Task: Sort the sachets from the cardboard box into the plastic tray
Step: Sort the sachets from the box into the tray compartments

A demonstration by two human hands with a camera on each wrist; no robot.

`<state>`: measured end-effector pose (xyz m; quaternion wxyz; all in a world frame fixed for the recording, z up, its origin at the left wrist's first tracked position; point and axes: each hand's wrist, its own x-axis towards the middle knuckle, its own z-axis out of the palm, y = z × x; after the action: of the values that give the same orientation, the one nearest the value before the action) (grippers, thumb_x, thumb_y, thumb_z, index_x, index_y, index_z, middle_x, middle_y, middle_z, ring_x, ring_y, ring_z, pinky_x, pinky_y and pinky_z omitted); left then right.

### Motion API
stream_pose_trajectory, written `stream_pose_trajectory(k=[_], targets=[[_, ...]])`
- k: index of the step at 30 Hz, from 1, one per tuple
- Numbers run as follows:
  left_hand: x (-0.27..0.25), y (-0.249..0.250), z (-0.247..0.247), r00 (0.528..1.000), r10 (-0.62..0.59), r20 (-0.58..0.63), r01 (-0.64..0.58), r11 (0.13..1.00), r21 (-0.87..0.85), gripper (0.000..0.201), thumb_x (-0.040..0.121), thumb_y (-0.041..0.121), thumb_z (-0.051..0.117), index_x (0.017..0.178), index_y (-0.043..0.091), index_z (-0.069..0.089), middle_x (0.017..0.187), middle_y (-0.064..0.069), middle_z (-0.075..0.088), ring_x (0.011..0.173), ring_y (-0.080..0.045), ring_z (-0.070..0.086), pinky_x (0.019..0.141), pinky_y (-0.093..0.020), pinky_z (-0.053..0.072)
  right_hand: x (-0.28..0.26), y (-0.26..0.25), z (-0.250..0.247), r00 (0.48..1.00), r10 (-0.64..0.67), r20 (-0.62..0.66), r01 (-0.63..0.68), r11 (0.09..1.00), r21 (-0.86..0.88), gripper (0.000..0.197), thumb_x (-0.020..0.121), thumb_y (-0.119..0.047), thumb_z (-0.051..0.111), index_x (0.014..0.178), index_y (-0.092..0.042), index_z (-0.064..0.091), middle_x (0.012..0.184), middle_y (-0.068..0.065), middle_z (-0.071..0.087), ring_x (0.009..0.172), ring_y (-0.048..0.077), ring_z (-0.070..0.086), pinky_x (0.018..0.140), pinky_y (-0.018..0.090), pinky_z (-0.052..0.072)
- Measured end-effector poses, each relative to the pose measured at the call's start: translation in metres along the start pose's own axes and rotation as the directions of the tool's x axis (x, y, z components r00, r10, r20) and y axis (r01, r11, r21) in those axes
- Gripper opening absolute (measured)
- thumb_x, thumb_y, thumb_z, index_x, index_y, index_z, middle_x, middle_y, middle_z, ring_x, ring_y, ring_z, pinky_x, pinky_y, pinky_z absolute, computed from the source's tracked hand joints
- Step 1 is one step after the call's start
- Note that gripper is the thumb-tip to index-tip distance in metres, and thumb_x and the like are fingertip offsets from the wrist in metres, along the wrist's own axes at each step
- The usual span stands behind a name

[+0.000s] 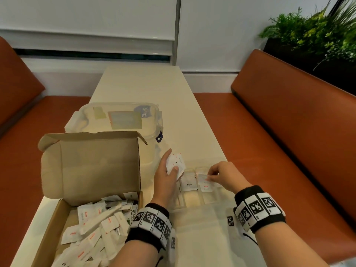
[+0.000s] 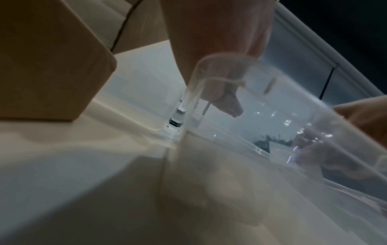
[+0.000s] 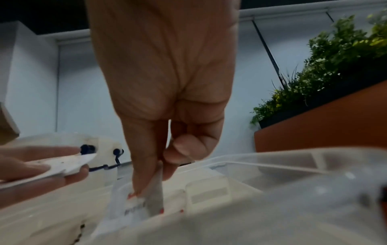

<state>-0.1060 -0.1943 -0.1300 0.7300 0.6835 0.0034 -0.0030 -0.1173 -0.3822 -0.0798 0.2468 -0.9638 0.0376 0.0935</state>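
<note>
An open cardboard box at the lower left holds several white sachets. To its right lies the clear plastic tray with compartments; a Pepper sachet and a Salt sachet stand in neighbouring cells. My left hand holds a small stack of white sachets between thumb and fingers, just left of the tray. My right hand pinches one sachet upright in a tray cell, thumb against forefinger. In the left wrist view the tray's rim blurs across the left hand.
A clear lidded container with blue clasps stands behind the box. The box's raised lid flap stands left of my left hand. Orange bench seats flank the pale table; a planter with green plants sits at the far right.
</note>
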Motion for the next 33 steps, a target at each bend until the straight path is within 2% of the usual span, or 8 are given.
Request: stream_pose_trajectory(k=[4,8,13,21,25,29,31,33], targets=[[0.000,-0.001,0.002,0.999,0.000,0.040,-0.004,0.996,0.095,0.044,0.095,0.002,0.045,0.105,0.040,0.065,0.114,0.017,0.058,0.119,-0.005,0.050,0.093,-0.003,0.038,-0.003,-0.007,-0.007,0.994,-0.040,-0.101,0.055,0.989,0.141,0.012,0.089,-0.023,0.064,0.081,-0.015,0.069,0.075,-0.006,0.064,0.054,-0.002,0.047,0.049,0.009,0.035],[-0.002,0.002,0.012,0.980,-0.147,0.134,0.148,0.989,0.006,0.031,0.096,-0.001,0.045,0.109,0.012,0.070,0.111,0.000,0.063,0.113,-0.019,0.059,0.097,-0.035,0.051,-0.003,-0.024,-0.017,0.984,-0.146,-0.103,0.161,0.975,0.154,0.012,0.089,-0.021,0.064,0.087,-0.017,0.075,0.071,-0.014,0.063,0.055,-0.016,0.049,0.052,0.002,0.036],[-0.007,0.005,0.018,0.961,-0.171,0.219,0.204,0.969,-0.140,0.015,0.093,0.009,0.058,0.097,0.009,0.072,0.096,-0.005,0.070,0.088,-0.011,0.067,0.073,-0.020,0.055,-0.002,-0.035,-0.018,0.978,-0.179,-0.106,0.189,0.978,0.090,0.012,0.089,-0.023,0.064,0.093,-0.021,0.074,0.073,-0.013,0.060,0.058,-0.005,0.048,0.057,0.006,0.037],[-0.004,0.006,0.016,0.983,-0.122,0.140,0.134,0.988,-0.080,0.010,0.089,0.010,0.063,0.081,0.007,0.069,0.084,-0.003,0.069,0.082,-0.015,0.067,0.077,-0.029,0.058,-0.006,-0.026,-0.008,0.991,-0.118,-0.059,0.124,0.983,0.132,0.006,0.085,-0.023,0.068,0.079,-0.022,0.068,0.061,-0.009,0.051,0.055,0.003,0.042,0.052,0.013,0.031],[-0.006,0.002,0.018,0.988,-0.093,0.123,0.092,0.996,0.018,0.011,0.089,0.012,0.063,0.080,0.011,0.069,0.080,0.000,0.068,0.075,-0.010,0.065,0.063,-0.016,0.054,-0.008,-0.022,-0.005,0.994,-0.106,-0.018,0.108,0.980,0.165,0.022,0.086,-0.022,0.068,0.065,-0.025,0.064,0.058,-0.008,0.052,0.048,0.002,0.040,0.047,0.011,0.032],[-0.006,-0.003,0.016,0.994,-0.091,0.068,0.088,0.995,0.043,0.013,0.091,0.017,0.062,0.092,0.012,0.073,0.096,0.000,0.070,0.096,-0.017,0.065,0.084,-0.028,0.054,-0.009,-0.012,-0.007,0.996,-0.066,-0.063,0.075,0.986,0.149,0.017,0.090,-0.025,0.062,0.087,-0.014,0.075,0.088,-0.003,0.064,0.068,0.001,0.051,0.055,0.011,0.037],[-0.005,-0.004,0.013,0.998,-0.057,0.034,0.054,0.995,0.087,0.016,0.093,0.016,0.057,0.097,0.018,0.072,0.104,0.006,0.068,0.099,-0.002,0.061,0.088,-0.015,0.049,-0.008,-0.004,-0.008,0.997,-0.046,-0.062,0.051,0.995,0.081,0.013,0.089,-0.022,0.064,0.090,-0.014,0.074,0.088,-0.005,0.066,0.068,-0.002,0.050,0.057,0.009,0.036],[-0.004,-0.002,0.012,0.999,-0.040,0.014,0.038,0.994,0.103,0.022,0.095,0.013,0.053,0.096,0.026,0.070,0.105,0.012,0.065,0.095,0.011,0.055,0.076,0.000,0.042,-0.007,0.003,-0.006,0.999,-0.022,-0.042,0.024,0.999,0.047,0.006,0.086,-0.018,0.068,0.084,-0.017,0.073,0.085,-0.005,0.068,0.067,-0.002,0.053,0.058,0.008,0.038]])
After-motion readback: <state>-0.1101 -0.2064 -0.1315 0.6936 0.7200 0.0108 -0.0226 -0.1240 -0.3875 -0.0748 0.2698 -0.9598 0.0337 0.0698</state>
